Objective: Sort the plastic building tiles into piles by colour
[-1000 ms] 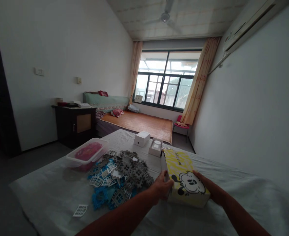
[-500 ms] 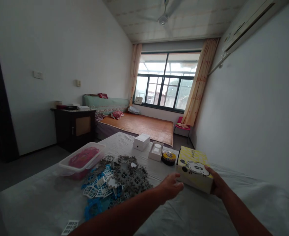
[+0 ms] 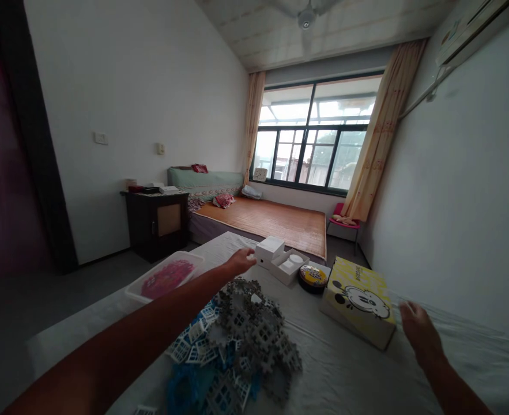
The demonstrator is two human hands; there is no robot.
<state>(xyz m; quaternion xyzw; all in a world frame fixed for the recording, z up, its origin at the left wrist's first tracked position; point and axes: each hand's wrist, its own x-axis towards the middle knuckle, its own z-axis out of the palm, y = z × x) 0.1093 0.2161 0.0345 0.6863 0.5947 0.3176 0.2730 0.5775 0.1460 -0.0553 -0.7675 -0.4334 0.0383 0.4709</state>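
My left hand (image 3: 240,261) reaches across the table with fingers stretched out, at the left side of a white lidded box (image 3: 270,250). Whether the fingertips touch the box, I cannot tell. Right beside that box lies an open white box (image 3: 285,275) with a round white thing in it. My right hand (image 3: 415,327) is open, just off the right side of a yellow box (image 3: 358,301) with a cartoon face on it. A round black tin (image 3: 313,279) with a yellow lid stands between the open box and the yellow box.
Grey, white and blue plastic building pieces (image 3: 254,328) lie heaped on the cloth-covered table (image 3: 323,374). Behind my left forearm is a clear plastic tub (image 3: 168,275) of pink pieces. A bed (image 3: 263,220) and a dark cabinet (image 3: 161,222) stand beyond.
My left hand has moved from near the yellow box to the white lidded box. My right hand has let go of the yellow box. The open white box now sits at a different angle.
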